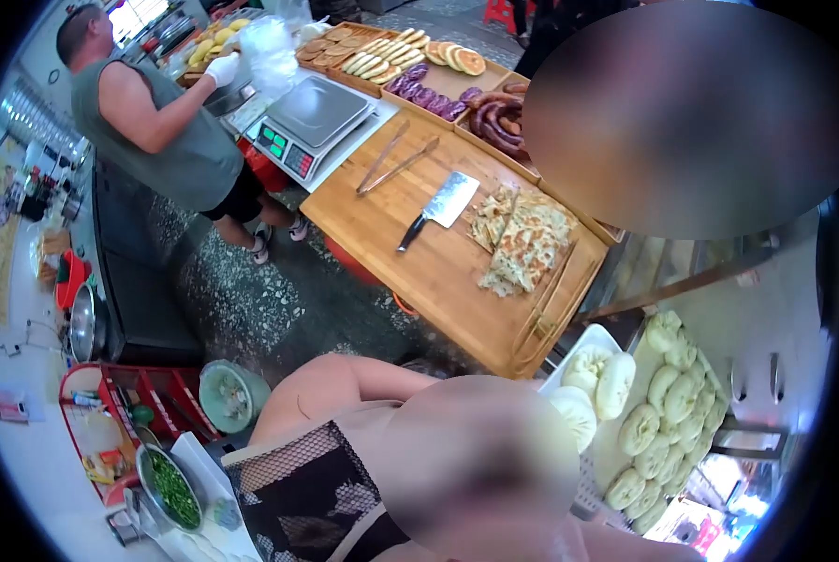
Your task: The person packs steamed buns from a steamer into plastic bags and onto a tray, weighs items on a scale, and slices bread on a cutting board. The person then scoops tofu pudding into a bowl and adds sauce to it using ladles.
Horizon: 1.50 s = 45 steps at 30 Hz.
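Note:
Neither of my own hands can be made out. At the bottom, bare skin of a bent limb (321,389) and a black mesh garment (298,487) show beside a blurred patch that hides what is there. On the wooden board (373,225) lies a cleaver (449,201) with a black handle. Beside it is a cut flatbread (532,239) with browned spots, partly in pieces. Metal tongs (396,164) rest on the board with their arms spread. Another pair of tongs (546,314) lies along the board's near right edge. No hand touches these things.
A co-worker in a sleeveless top (153,140) stands at left, wearing a white glove (222,69). A digital scale (312,117) adjoins the board. Trays hold round breads (457,58), purple rolls (429,94) and sausages (499,122). Pale buns (668,412) fill a tray at right. Chopped greens fill a bowl (148,473).

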Each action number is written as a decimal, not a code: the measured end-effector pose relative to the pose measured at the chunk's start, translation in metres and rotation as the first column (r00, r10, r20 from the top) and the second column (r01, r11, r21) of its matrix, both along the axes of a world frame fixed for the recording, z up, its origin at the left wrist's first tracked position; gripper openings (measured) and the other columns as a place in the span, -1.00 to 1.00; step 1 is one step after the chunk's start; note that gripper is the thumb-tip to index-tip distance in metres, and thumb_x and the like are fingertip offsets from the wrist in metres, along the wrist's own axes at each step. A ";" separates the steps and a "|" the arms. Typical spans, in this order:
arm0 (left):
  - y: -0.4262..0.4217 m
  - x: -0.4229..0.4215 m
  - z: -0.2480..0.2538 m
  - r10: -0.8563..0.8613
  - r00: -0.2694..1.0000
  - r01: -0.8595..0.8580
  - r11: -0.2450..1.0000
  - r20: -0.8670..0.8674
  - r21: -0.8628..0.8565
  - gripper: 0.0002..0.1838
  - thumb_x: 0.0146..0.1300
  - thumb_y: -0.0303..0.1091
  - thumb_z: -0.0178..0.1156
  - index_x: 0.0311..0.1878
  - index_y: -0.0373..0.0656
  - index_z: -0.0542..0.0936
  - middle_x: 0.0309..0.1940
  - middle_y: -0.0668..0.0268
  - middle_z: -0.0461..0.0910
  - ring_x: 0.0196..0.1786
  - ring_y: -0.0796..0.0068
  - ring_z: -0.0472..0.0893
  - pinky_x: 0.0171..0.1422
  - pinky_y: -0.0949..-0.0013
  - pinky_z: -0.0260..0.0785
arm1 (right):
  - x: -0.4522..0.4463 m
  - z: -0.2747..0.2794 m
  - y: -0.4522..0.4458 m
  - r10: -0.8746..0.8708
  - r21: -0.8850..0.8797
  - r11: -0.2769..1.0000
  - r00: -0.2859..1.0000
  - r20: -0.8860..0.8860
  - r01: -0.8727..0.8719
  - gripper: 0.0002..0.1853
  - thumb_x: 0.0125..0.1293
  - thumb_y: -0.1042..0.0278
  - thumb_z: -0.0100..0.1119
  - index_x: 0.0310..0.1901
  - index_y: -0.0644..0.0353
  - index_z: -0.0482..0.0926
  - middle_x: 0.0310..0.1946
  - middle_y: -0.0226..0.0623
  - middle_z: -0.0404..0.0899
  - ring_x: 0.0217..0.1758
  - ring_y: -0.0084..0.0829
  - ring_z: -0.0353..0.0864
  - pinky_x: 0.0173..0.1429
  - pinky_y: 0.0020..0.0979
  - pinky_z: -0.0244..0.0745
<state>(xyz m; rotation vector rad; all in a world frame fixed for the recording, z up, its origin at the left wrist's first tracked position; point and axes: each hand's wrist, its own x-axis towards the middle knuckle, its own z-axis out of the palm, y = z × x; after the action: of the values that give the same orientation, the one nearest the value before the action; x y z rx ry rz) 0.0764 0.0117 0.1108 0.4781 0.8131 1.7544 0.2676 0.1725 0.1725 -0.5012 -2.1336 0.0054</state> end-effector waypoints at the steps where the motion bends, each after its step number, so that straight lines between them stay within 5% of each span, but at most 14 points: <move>1: -0.009 -0.006 0.001 0.041 0.998 -0.043 0.998 -0.049 -0.046 -0.37 0.16 -0.30 -0.11 0.35 -0.16 0.10 -0.36 0.32 0.49 -0.70 0.69 0.34 -0.71 0.60 0.20 | -0.003 -0.013 0.005 -0.007 0.125 0.992 0.997 -0.072 0.016 -0.47 0.40 0.07 -0.30 -0.11 0.38 0.57 -0.22 0.06 0.54 -0.20 -0.07 0.49 -0.10 -0.13 0.41; 5: -0.041 -0.017 0.008 0.229 0.967 -0.248 0.949 -0.114 -0.193 -0.45 0.17 -0.33 -0.09 0.28 -0.10 0.21 -0.41 0.37 0.47 -0.68 0.69 0.35 -0.68 0.61 0.21 | -0.019 -0.029 0.034 -0.036 0.190 0.980 0.987 -0.157 0.066 -0.41 0.41 -0.05 -0.34 -0.26 0.29 0.63 -0.24 -0.08 0.55 -0.22 -0.15 0.50 -0.16 -0.16 0.44; 8: -0.054 -0.019 -0.021 0.416 0.891 -0.454 0.818 -0.182 -0.352 -0.59 0.24 -0.35 -0.04 0.18 -0.10 0.32 -0.44 0.40 0.49 -0.64 0.68 0.43 -0.66 0.60 0.25 | -0.033 -0.070 0.109 0.080 0.332 0.941 0.996 -0.045 -0.060 -0.49 0.34 -0.02 -0.11 0.04 0.31 0.44 0.01 -0.02 0.44 0.06 -0.07 0.39 0.12 -0.11 0.28; 11: -0.072 -0.019 -0.024 0.524 0.817 -0.575 0.715 -0.241 -0.397 -0.64 0.32 -0.22 -0.01 0.12 -0.15 0.38 -0.50 0.39 0.51 -0.64 0.68 0.47 -0.65 0.58 0.31 | -0.095 -0.098 0.160 0.029 0.110 0.994 0.990 -0.140 -0.014 -0.41 0.35 -0.15 -0.12 -0.01 0.31 0.53 0.07 0.02 0.43 0.10 -0.06 0.39 0.15 -0.08 0.30; 14: -0.083 -0.025 -0.041 0.633 0.637 -0.768 0.476 -0.439 -0.428 -0.67 0.29 -0.20 -0.07 -0.02 -0.23 0.43 -0.60 0.33 0.52 -0.69 0.59 0.49 -0.69 0.53 0.29 | -0.183 -0.095 0.178 0.085 0.093 0.994 0.939 -0.332 -0.057 -0.51 0.38 0.05 -0.10 0.11 0.34 0.41 0.08 -0.07 0.36 0.14 -0.13 0.31 0.25 -0.12 0.18; 19: -0.099 -0.040 -0.022 0.735 0.573 -0.806 0.426 -0.361 -0.411 -0.69 0.28 -0.34 -0.16 0.01 -0.29 0.38 -0.54 0.24 0.50 -0.67 0.52 0.45 -0.65 0.50 0.25 | -0.267 -0.062 0.145 0.041 0.274 0.956 0.881 -0.472 0.102 -0.67 0.31 0.26 0.07 -0.01 0.32 0.42 -0.03 -0.07 0.44 0.05 -0.17 0.39 0.14 -0.16 0.27; 21: -0.113 -0.045 -0.020 0.762 0.524 -0.838 0.382 -0.381 -0.390 -0.70 0.29 -0.31 -0.15 -0.05 -0.30 0.40 -0.59 0.26 0.49 -0.68 0.53 0.45 -0.64 0.49 0.26 | -0.275 -0.053 0.081 0.221 0.026 0.972 0.882 -0.417 -0.232 -0.72 0.27 0.33 0.10 -0.05 0.31 0.45 -0.08 -0.08 0.46 -0.01 -0.19 0.43 0.11 -0.22 0.32; 24: -0.142 -0.052 -0.040 0.760 0.494 -0.867 0.392 -0.422 -0.308 -0.66 0.38 -0.20 -0.20 -0.09 -0.27 0.44 -0.68 0.30 0.46 -0.70 0.54 0.44 -0.64 0.48 0.27 | -0.281 -0.031 -0.056 0.720 -0.498 0.563 0.687 -0.095 -0.659 -0.61 0.04 0.28 0.26 -0.09 0.23 0.49 -0.10 -0.08 0.45 -0.03 -0.11 0.44 0.10 -0.19 0.35; 26: -0.164 -0.064 -0.068 0.835 0.429 -0.887 0.318 -0.345 -0.333 -0.60 0.39 -0.15 -0.19 0.02 -0.27 0.44 -0.48 0.29 0.56 -0.66 0.55 0.48 -0.61 0.50 0.30 | -0.293 -0.013 -0.125 0.908 -0.586 0.408 0.245 0.338 -0.700 -0.48 -0.12 0.14 0.36 -0.08 0.15 0.50 -0.08 -0.04 0.44 0.02 -0.03 0.42 0.13 -0.13 0.33; 28: -0.190 -0.080 -0.051 0.798 0.466 -0.877 0.362 -0.382 -0.315 -0.59 0.34 -0.10 -0.11 -0.03 -0.27 0.46 -0.50 0.29 0.56 -0.64 0.55 0.50 -0.61 0.53 0.30 | -0.302 -0.035 -0.181 0.980 -0.378 0.193 0.158 0.121 -0.906 -0.22 -0.14 0.03 0.39 0.20 0.04 0.39 0.19 0.03 0.30 0.25 0.19 0.24 0.35 0.03 0.13; 34: -0.321 -0.128 -0.075 0.674 0.631 -0.775 0.529 -0.384 -0.345 -0.62 0.28 -0.13 -0.08 -0.11 -0.29 0.45 -0.57 0.24 0.53 -0.63 0.50 0.53 -0.64 0.52 0.31 | -0.349 -0.074 -0.315 0.953 -0.451 0.298 0.235 0.191 -0.841 -0.24 -0.14 0.11 0.41 0.19 0.04 0.40 0.14 0.01 0.36 0.18 0.04 0.35 0.26 -0.09 0.28; 38: -0.409 -0.163 -0.076 0.588 0.723 -0.691 0.613 -0.362 -0.384 -0.63 0.08 -0.30 -0.07 -0.08 -0.31 0.43 -0.55 0.22 0.50 -0.67 0.46 0.49 -0.66 0.48 0.30 | -0.372 -0.087 -0.397 0.867 -0.556 0.376 0.493 -0.072 -0.741 -0.26 -0.16 0.16 0.41 0.17 0.05 0.43 0.11 0.01 0.39 0.13 0.05 0.38 0.23 -0.09 0.30; 40: -0.442 -0.181 -0.071 0.544 0.759 -0.649 0.669 -0.357 -0.363 -0.65 0.10 -0.27 -0.06 -0.11 -0.31 0.43 -0.56 0.22 0.51 -0.66 0.47 0.50 -0.65 0.48 0.31 | -0.388 -0.084 -0.433 0.851 -0.416 0.523 0.483 0.206 -0.744 -0.28 -0.16 0.14 0.39 0.15 0.06 0.45 0.12 0.00 0.37 0.14 0.04 0.38 0.21 -0.09 0.32; 45: -0.487 -0.225 -0.089 0.593 0.725 -0.684 0.680 -0.351 -0.263 -0.69 0.20 -0.37 -0.08 -0.02 -0.34 0.35 -0.48 0.19 0.54 -0.62 0.45 0.55 -0.61 0.49 0.39 | -0.425 -0.075 -0.477 0.845 -0.425 0.535 0.476 0.245 -0.730 -0.24 -0.08 -0.02 0.34 0.21 0.04 0.41 0.20 0.01 0.30 0.24 0.11 0.26 0.30 0.02 0.18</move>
<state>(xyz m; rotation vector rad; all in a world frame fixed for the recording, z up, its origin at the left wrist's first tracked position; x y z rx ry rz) -0.1488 -0.4748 0.0216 0.1294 1.6162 2.1258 -0.1575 -0.3047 0.0976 0.4769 -2.6325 0.8068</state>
